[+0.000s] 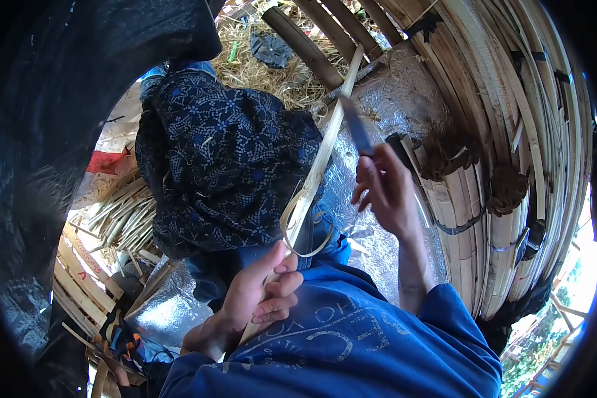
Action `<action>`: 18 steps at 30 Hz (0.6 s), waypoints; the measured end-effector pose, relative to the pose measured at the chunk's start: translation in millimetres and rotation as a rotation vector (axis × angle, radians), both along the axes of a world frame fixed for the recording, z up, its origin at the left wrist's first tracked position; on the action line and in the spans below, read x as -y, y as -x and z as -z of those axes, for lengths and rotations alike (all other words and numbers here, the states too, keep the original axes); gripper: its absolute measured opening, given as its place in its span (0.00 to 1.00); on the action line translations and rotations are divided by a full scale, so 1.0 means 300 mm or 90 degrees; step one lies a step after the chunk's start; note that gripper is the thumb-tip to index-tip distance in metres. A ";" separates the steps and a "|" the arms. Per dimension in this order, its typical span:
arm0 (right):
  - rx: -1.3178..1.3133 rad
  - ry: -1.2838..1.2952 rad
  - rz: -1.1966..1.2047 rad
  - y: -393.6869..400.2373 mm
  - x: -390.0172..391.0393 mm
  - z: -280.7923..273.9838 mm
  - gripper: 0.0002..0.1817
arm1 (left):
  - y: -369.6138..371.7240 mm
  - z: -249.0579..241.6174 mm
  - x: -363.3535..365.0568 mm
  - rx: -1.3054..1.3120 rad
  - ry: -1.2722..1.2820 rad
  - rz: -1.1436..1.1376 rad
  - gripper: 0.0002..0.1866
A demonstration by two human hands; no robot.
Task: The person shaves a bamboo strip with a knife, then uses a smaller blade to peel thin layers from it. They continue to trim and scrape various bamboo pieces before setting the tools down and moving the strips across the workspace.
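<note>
Pale wood strip [324, 151] sits clasped in the left hand [262, 288], the right hand [386, 189] gripping a knife [356, 124]: shaving, I'd judge, wanting a steady angle next.

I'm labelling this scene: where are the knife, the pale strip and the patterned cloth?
Knife [357, 126], head view: middle of the blade.
Pale strip [321, 160], head view: its middle.
Patterned cloth [227, 166], head view: central folds.

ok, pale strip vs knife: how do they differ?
Colour: the pale strip is light and straw-toned; the knife has a dark blade.
Length: the strip looks far longer than the knife.
Hold: the left hand grips the strip, the right hand the knife.
Shared: both are narrow and hand-held.
</note>
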State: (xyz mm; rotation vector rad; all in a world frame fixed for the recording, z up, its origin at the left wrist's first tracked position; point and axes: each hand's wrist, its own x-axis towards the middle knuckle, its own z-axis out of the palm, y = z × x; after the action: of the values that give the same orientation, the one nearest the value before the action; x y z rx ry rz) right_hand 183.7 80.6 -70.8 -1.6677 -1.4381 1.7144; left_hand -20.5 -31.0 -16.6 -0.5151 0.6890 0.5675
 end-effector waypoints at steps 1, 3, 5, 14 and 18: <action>-0.007 -0.007 0.027 -0.001 -0.009 -0.023 0.12 | 0.000 0.000 -0.001 0.000 -0.004 0.003 0.21; 0.061 -0.111 -0.048 -0.010 0.020 -0.013 0.13 | -0.001 0.000 0.002 0.003 0.000 0.000 0.21; 0.117 -0.181 -0.147 0.002 0.057 -0.044 0.16 | 0.001 0.002 0.002 0.007 0.001 0.001 0.21; 0.037 -0.021 0.121 -0.014 0.029 0.054 0.26 | 0.002 0.001 0.003 0.011 -0.002 -0.001 0.21; 0.070 0.124 -0.151 0.020 0.168 0.058 0.28 | 0.009 0.006 0.013 0.024 -0.005 -0.009 0.20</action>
State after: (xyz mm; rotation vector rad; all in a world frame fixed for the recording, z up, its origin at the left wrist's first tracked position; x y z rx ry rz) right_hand 177.8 30.3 -88.3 -1.7751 -1.6201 1.9729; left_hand -23.3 -34.8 -18.4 -0.5226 0.6476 0.5729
